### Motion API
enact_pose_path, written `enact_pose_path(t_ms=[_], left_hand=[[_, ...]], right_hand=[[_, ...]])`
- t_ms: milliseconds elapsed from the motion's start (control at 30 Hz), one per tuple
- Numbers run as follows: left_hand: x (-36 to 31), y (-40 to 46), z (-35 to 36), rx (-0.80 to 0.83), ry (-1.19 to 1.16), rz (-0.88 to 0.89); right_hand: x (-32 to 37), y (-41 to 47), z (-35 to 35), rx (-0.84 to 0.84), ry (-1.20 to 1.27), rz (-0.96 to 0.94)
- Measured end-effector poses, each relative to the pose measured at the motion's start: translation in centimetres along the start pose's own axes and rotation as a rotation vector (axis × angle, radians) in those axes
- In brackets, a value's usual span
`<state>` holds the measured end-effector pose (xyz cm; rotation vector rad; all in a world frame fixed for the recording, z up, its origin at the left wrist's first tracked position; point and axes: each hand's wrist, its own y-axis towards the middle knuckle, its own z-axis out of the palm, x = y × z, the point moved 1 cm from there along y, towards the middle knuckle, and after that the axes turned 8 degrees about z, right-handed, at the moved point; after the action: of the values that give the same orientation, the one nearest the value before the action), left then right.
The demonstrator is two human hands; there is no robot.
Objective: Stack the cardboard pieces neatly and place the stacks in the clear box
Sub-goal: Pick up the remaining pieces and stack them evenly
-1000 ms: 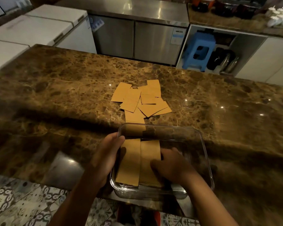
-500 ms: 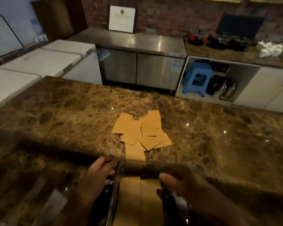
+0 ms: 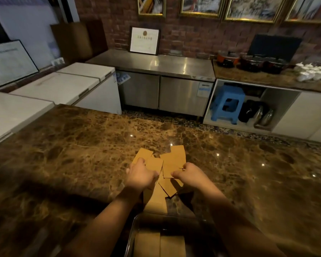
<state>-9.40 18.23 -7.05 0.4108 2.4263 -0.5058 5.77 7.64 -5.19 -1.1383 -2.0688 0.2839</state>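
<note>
Both hands on the loose cardboard pieces (image 3: 171, 164)

Left hand (image 3: 140, 175) and right hand (image 3: 190, 174) curl their fingers on the pieces; a hurried squeeze could slide cards off the counter (image 3: 72, 154).

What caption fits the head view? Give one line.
Both hands gather loose brown cardboard pieces on the marble counter beyond the clear plastic box.

Both bare forearms are reaching forward from the bottom edge toward twelve o'clock, converging slightly as they go. The left hand (image 3: 141, 175) is lying knuckles up, its fingers curling downward with the fingertips hidden beneath. The right hand (image 3: 190, 174) is sitting level with it at three o'clock from it, also knuckles up, its fingers bending inward toward nine o'clock. The two hands are staying apart, not touching.
</note>
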Motion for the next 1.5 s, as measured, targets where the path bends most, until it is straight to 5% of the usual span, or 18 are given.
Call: enact_pose_path(t_ms=[233,400,600,767,900,1267,1500], left_hand=[[-0.8,2.4,1.8,0.050,0.062,-0.001],[-1.1,2.5,2.3,0.040,-0.037,0.010],[-2.2,0.5,-0.4,0.078,-0.679,0.061],[-3.7,-0.6,-4.5,-0.025,-0.996,0.126],[-5.5,-0.9,-6.8,-0.092,-1.193,0.160],[-8.3,-2.9,-6.1,0.002,-1.361,0.080],[-7.5,-3.2,-5.7,0.032,-1.342,0.085]], right_hand=[[2.4,2.7,1.7,-0.012,-0.035,0.080],[3.4,2.4,1.9,0.238,0.138,0.061],[3.4,0.8,0.0,0.284,0.369,0.006],[2.6,-1.5,-2.9,0.187,0.729,-0.140],[2.2,-4.1,-3.8,0.344,0.909,-0.197],[1.6,-6.6,-4.9,0.206,1.148,-0.206],[0.6,-6.8,-5.6,0.295,1.257,-0.196]])
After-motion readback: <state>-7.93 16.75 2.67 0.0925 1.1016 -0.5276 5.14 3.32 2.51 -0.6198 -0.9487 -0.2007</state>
